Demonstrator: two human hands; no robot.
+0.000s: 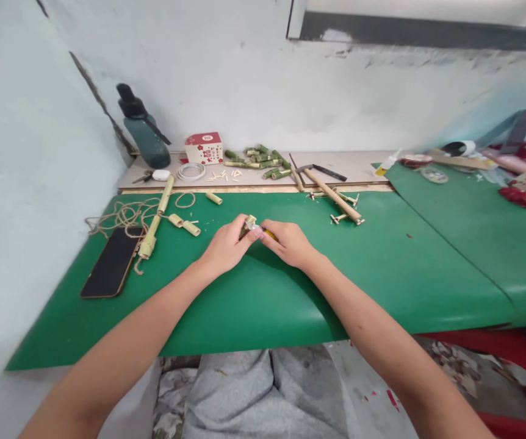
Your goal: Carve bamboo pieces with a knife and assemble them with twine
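Observation:
In the middle of the head view both hands meet above the green mat. My left hand (229,244) is closed round a short bamboo piece (251,221), whose pale end sticks up past the fingers. My right hand (290,242) grips a yellow-handled utility knife (270,234), mostly covered by the fingers. Its blade end lies against the bamboo piece, close to the left thumb. Cut bamboo tubes (191,228) lie left of my left hand. To the right of my right hand, a wooden-handled hammer (334,195) rests across small bamboo stick pieces (338,218).
A phone (113,263), tangled twine (128,213) and strung bamboo tubes (153,227) lie left. Along the back stand a bottle (148,137) and a small box (204,148), beside green bamboo pieces (263,158). A glue bottle (387,163) and red items (522,198) are at right.

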